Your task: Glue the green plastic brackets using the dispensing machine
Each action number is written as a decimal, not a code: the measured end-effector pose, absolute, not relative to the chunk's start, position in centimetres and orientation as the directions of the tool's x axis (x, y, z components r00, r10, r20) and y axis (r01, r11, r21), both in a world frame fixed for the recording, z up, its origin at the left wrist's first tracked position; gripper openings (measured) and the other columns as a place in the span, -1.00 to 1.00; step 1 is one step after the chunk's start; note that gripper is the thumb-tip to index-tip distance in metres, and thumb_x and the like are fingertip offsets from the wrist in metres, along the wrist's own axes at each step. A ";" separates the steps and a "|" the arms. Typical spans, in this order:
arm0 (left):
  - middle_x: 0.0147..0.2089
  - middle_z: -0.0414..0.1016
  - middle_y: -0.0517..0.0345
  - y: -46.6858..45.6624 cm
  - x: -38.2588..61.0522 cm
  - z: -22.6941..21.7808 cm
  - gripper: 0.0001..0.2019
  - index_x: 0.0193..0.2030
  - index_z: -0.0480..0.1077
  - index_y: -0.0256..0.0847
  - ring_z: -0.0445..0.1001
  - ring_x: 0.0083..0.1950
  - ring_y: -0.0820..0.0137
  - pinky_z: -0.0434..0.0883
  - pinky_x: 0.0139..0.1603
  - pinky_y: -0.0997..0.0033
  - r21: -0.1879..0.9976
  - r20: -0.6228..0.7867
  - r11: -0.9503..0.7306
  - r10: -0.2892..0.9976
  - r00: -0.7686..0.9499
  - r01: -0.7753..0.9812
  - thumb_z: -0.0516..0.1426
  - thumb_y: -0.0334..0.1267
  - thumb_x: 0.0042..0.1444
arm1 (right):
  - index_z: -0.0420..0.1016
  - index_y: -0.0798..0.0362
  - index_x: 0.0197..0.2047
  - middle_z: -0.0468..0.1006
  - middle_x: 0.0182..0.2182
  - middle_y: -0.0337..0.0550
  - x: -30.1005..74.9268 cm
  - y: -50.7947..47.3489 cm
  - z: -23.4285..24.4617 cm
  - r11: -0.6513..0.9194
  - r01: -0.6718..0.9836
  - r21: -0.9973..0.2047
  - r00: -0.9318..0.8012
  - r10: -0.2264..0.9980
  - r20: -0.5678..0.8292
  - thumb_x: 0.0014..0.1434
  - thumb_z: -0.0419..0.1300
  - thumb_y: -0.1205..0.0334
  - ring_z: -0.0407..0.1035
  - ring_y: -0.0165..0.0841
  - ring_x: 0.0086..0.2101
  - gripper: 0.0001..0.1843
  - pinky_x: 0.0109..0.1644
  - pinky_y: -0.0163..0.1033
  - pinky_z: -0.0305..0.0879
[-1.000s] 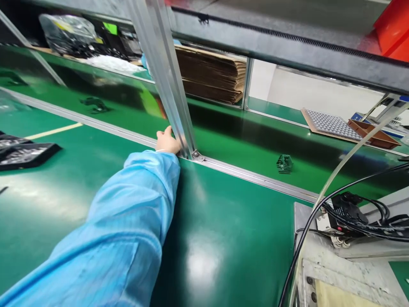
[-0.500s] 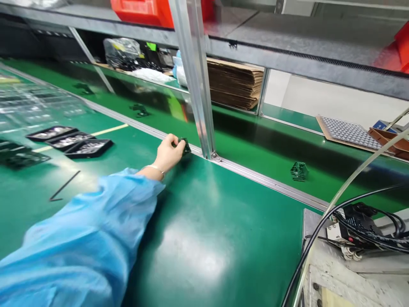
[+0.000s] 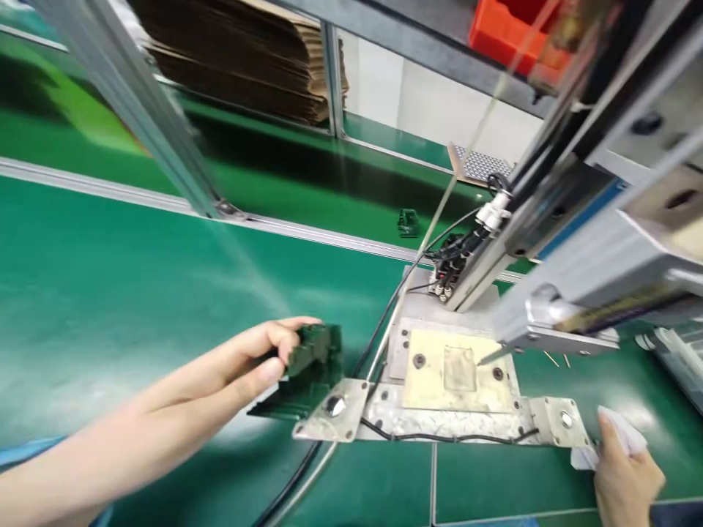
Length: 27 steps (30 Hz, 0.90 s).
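My left hand (image 3: 242, 369) is closed, pinching a dark green, see-through plastic part (image 3: 318, 362) between thumb and fingers. The part is tilted, just above the left end of the machine's metal base, by a bracket with a round button (image 3: 336, 405). On the base lies a pale yellow fixture plate (image 3: 428, 391) with a square recess; a thin metal tip (image 3: 494, 356) points over it. At the lower right my right hand (image 3: 626, 479), near a dark blue sleeve, grips a folded white cloth (image 3: 631, 435), close to the right-hand button (image 3: 566, 419).
The press column (image 3: 527, 227) and its slanted arm (image 3: 593, 263) fill the right side. Cables (image 3: 387, 318) cross the bench beside the base. Behind a metal rail (image 3: 329, 239), another dark part (image 3: 408, 222) lies on the green belt. A metal post (image 3: 137, 110) stands at left.
The view has swung right, bringing the machine and my right hand into sight. My left hand has carried the dark part from the rail to the machine's left end.
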<state>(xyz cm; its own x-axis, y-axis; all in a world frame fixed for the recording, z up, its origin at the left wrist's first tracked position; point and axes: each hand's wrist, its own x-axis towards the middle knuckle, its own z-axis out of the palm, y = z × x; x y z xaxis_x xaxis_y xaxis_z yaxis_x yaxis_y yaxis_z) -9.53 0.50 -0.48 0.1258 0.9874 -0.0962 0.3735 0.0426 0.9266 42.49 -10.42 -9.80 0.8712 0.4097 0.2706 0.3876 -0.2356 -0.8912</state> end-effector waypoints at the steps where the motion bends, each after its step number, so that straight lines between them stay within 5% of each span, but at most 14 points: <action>1: 0.03 0.51 0.30 0.3 -7.7 0.0 -0.79 -0.36 0.44 0.27 0.49 0.06 0.06 0.47 -0.05 0.04 0.927 -0.134 0.054 0.972 0.192 0.371 0.20 0.11 -0.20 | 0.54 0.11 -0.37 0.45 -0.59 -0.17 42.7 -10.6 -10.3 -0.254 0.378 -0.890 0.889 0.368 0.273 -0.10 0.41 -0.10 0.37 -0.19 -0.56 -0.57 -0.67 -0.20 0.24; 4: 0.04 0.51 0.20 -0.2 -2.2 1.0 -0.49 -0.09 0.40 0.44 0.45 0.15 0.08 0.48 0.01 0.04 0.936 -0.300 0.204 0.888 0.349 0.287 0.31 0.03 -0.30 | 0.54 0.11 -0.36 0.46 -0.61 -0.19 42.8 -10.5 -11.5 -0.187 0.372 -0.909 0.888 0.357 0.290 -0.08 0.39 -0.09 0.35 -0.22 -0.60 -0.58 -0.65 -0.19 0.26; 6: 0.08 0.47 0.05 -0.4 1.1 0.8 -0.31 0.05 0.35 0.32 0.41 0.20 0.11 0.44 0.11 0.05 0.917 -0.389 0.309 0.835 0.388 0.254 0.37 -0.05 -0.34 | 0.54 0.13 -0.33 0.45 -0.60 -0.19 42.6 -10.4 -11.8 -0.138 0.352 -0.926 0.889 0.360 0.284 -0.09 0.40 -0.09 0.35 -0.25 -0.60 -0.56 -0.63 -0.19 0.28; 11: 0.05 0.47 -0.02 0.7 6.2 -1.3 -0.33 0.00 0.34 0.10 0.47 0.13 0.16 0.45 0.13 0.08 0.915 -0.402 0.371 0.794 0.457 0.162 0.43 -0.13 -0.34 | 0.54 0.14 -0.31 0.41 -0.59 -0.23 42.4 -10.6 -11.7 -0.063 0.279 -0.958 0.909 0.338 0.243 -0.12 0.40 -0.15 0.34 -0.28 -0.57 -0.49 -0.58 -0.20 0.32; 15: 0.02 0.48 0.00 2.8 8.3 -2.2 -0.36 0.06 0.32 0.09 0.52 0.05 0.17 0.50 0.07 0.08 0.972 -0.224 0.153 0.831 0.510 0.178 0.40 -0.13 -0.22 | 0.53 0.13 -0.36 0.42 -0.58 -0.21 42.4 -10.7 -11.8 -0.024 0.270 -0.962 0.902 0.355 0.245 -0.12 0.41 -0.14 0.37 -0.26 -0.53 -0.53 -0.50 -0.17 0.36; 19: 0.11 0.41 0.02 4.0 9.1 -2.8 -0.35 0.09 0.31 0.05 0.47 0.11 0.15 0.42 0.22 0.02 0.968 -0.120 -0.017 0.844 0.523 0.248 0.38 -0.06 -0.19 | 0.53 0.13 -0.37 0.45 -0.55 -0.20 42.4 -10.7 -11.9 -0.004 0.230 -0.973 0.909 0.359 0.214 -0.12 0.42 -0.12 0.40 -0.23 -0.47 -0.54 -0.42 -0.14 0.39; 24: 0.15 0.28 -0.07 4.0 9.2 -3.4 -0.29 0.17 0.30 0.03 0.27 0.28 0.03 0.17 0.39 -0.13 0.889 -0.033 -0.193 0.877 0.479 0.416 0.36 -0.02 -0.17 | 0.56 0.14 -0.33 0.53 -0.46 -0.14 41.9 -11.0 -11.9 0.002 0.251 -0.968 0.908 0.347 0.236 -0.11 0.41 -0.14 0.45 -0.18 -0.39 -0.51 -0.30 -0.10 0.42; 27: 0.14 0.32 -0.05 4.0 9.4 -3.0 -0.33 0.15 0.31 0.07 0.27 0.26 0.00 0.20 0.36 -0.15 0.840 -0.012 -0.262 0.867 0.499 0.475 0.35 -0.02 -0.15 | 0.60 0.15 -0.27 0.59 -0.35 -0.05 41.7 -11.1 -11.7 -0.051 0.339 -0.939 0.876 0.380 0.296 -0.09 0.39 -0.15 0.48 -0.12 -0.30 -0.49 -0.15 -0.06 0.42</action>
